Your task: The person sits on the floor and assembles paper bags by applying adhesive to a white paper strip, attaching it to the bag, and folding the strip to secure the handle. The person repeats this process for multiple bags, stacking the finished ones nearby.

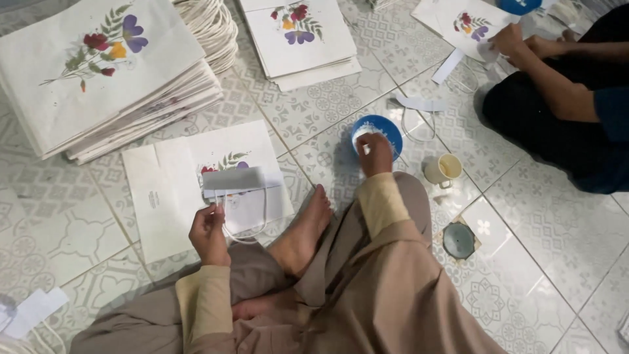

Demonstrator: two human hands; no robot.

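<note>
My left hand (208, 231) grips a white cord handle (244, 216) fixed to a grey paper strip (233, 178), held over a flat white paper bag (171, 190) with a pressed-flower print. My right hand (374, 154) reaches forward, fingers dipped into a small blue bowl of white paste (380, 124) on the tiled floor. My bare foot (304, 229) rests between the bag and the bowl.
A tall stack of flowered bags (98, 72) lies far left, a smaller stack (301, 39) at the top centre, coiled cord (213, 26) between them. A cream cup (444, 169) and a floor drain (458, 240) sit right. Another person's hands (517, 42) work on a bag top right.
</note>
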